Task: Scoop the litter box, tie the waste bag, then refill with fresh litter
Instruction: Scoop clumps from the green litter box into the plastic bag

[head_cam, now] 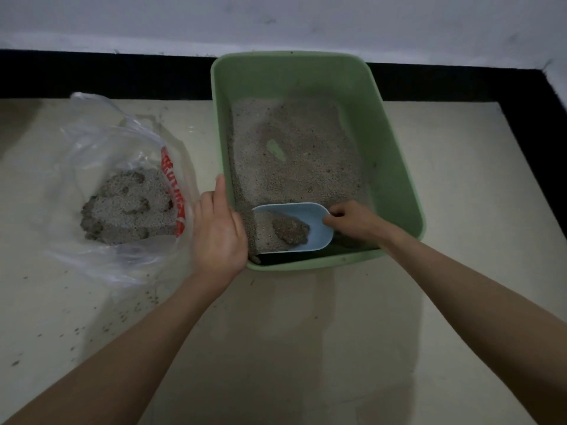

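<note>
The fingers (333,217) of the right hand (352,220) are curled around the back end of a light blue scoop (316,214) and hold it. The scoop lies low in the near part of the green litter box (395,167), and it carries pale litter with one darker clump (290,230). The left hand (219,228) rests on the near left corner of the box; its fingers are mostly straight and lie along the rim, and they grip nothing that can be seen.

The litter box stands on the floor (306,332), which is pale, smooth and a little shiny. Grey litter (294,154) covers most of the bottom of the box, with one small bare green spot (276,150) near the middle. Left of the box, just beside the left hand, lies an open clear plastic bag (101,142) with red print, and in it sits a heap of scooped litter (129,207). Small grains (122,314) are scattered on the floor near the bag. Behind the box a black strip (107,75) runs along the foot of a white wall (276,23), and it turns at the right corner.
</note>
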Available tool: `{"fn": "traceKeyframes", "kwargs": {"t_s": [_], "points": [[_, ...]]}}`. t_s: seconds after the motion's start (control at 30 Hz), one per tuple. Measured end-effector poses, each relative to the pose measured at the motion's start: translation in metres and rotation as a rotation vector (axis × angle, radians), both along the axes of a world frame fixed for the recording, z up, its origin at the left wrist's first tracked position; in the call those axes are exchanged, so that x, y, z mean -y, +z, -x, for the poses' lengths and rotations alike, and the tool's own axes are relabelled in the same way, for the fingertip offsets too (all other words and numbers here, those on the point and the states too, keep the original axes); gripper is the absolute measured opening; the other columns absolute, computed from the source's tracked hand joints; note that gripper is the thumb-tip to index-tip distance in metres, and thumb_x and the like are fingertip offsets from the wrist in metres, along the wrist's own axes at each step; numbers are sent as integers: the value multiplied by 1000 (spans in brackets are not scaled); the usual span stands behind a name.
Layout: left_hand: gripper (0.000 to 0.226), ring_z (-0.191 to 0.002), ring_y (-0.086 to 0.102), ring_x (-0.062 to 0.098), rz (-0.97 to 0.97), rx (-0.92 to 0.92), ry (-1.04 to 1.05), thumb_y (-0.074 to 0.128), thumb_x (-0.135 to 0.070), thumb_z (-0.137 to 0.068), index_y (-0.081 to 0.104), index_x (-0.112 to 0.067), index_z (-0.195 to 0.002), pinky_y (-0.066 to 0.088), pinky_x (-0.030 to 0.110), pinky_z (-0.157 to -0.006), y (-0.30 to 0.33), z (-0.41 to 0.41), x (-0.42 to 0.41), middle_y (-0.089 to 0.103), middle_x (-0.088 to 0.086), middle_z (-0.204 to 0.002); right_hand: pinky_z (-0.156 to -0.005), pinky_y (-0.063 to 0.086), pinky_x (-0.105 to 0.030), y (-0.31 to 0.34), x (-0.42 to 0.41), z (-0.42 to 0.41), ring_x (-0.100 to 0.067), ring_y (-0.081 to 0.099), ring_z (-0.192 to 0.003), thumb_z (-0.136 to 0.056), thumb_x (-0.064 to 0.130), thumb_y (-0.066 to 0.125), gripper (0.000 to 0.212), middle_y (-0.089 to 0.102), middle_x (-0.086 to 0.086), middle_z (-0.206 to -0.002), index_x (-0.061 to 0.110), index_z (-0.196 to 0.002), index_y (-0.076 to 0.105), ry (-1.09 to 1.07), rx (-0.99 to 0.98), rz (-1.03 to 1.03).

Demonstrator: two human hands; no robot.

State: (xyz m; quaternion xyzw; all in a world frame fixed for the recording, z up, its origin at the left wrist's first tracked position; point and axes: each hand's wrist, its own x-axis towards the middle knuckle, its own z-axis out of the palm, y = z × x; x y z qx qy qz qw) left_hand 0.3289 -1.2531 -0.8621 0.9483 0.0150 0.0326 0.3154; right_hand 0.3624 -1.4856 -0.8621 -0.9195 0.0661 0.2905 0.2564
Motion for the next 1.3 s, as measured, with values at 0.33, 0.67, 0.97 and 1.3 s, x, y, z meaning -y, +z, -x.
{"fn": "traceKeyframes", "kwargs": {"t_s": [0.33, 0.67, 0.97, 1.3], "points": [[54, -113, 37, 36, -46, -57, -1, 35, -7, -94, 20, -2, -145, 27, 40, -99, 9, 0, 1, 42, 22, -125, -52, 23, -26, 21, 12, 10, -16, 34, -54, -88, 14, 53, 26, 43, -8, -59, 11, -63, 48, -336, 79, -152], [71, -135, 18, 34, -228, -259, -123, 37, -15, -93, -9, -4, -147, 15, 43, -112, 19, -9, -2, 14, 15, -151, -49, 30, -23, 43, -5, 10, -16, 38, -57, -87, 16, 51, 10, 44, -11, -69, 13, -79, 56, -646, 252, -312], [65, -143, 4, 30, -410, -262, -263, 25, -39, -98, -1, -6, -148, 12, 45, -114, 35, -16, -22, 4, 10, -156, -55, 33, -26, 75, -23, 15, -19, 40, -56, -89, 17, 49, 33, 47, -8, -58, 10, -56, 50, -656, 292, -168], [63, -143, 6, 31, -451, -163, -128, 48, -30, -92, 19, -17, -146, 9, 46, -115, 55, -30, -125, 12, 13, -155, -60, 31, -30, 119, -66, 7, -19, 41, -65, -88, 19, 50, 17, 49, -14, -75, 9, -76, 56, -656, 310, -273]]}}
